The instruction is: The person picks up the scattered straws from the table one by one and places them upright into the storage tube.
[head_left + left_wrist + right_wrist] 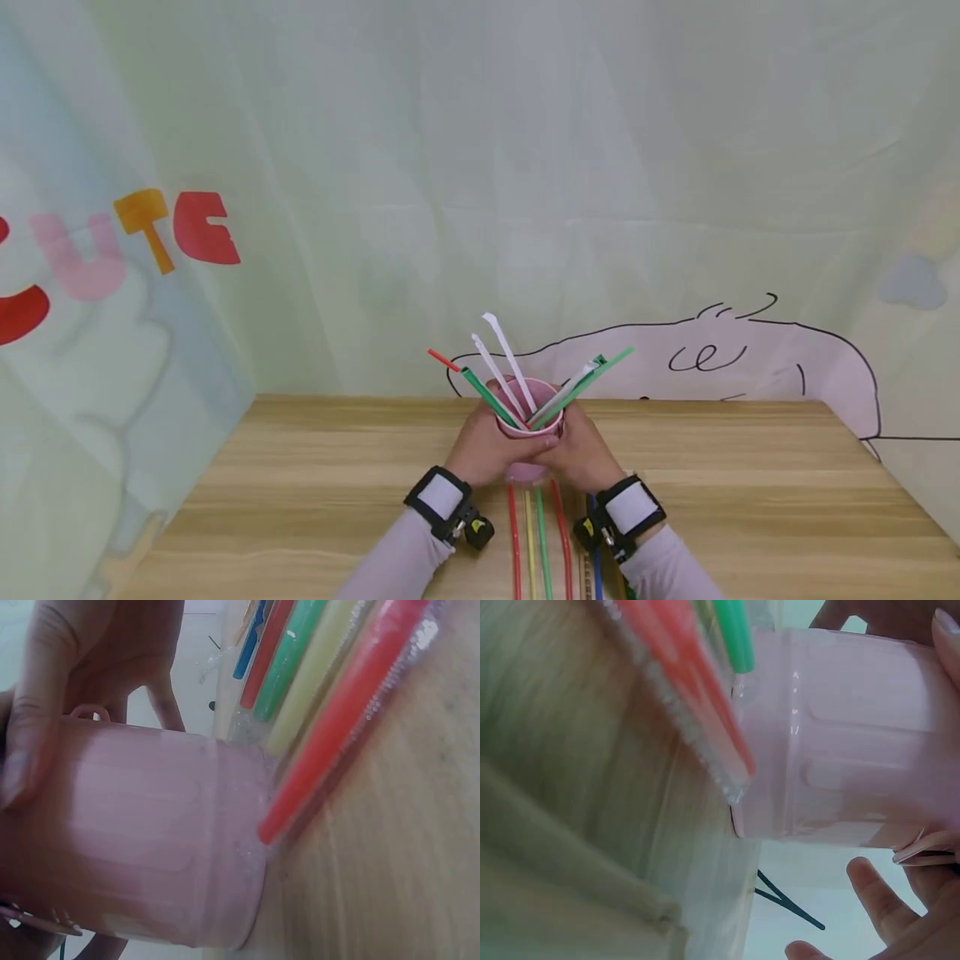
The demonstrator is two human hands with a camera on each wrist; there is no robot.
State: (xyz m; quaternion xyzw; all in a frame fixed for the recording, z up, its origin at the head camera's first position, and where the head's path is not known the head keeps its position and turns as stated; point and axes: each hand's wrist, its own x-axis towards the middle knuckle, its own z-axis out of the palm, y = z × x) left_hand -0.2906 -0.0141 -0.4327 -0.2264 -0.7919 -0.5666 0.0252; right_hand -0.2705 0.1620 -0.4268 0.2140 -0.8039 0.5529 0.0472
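Note:
A pink cup stands near the middle of the table, its ribbed wall filling much of the left wrist view. My left hand grips its left side and my right hand its right side, with the thumbs meeting at the front. A small pink loop sticks out from the cup's side. Several drinking straws lean out of the cup: white ones, a green one and a red-tipped one. The cup's far side is hidden in the head view.
In front of the cup several wrapped straws lie side by side on the wooden table, among them a red straw, a yellow one, a green one and a blue one. A printed curtain hangs behind the table.

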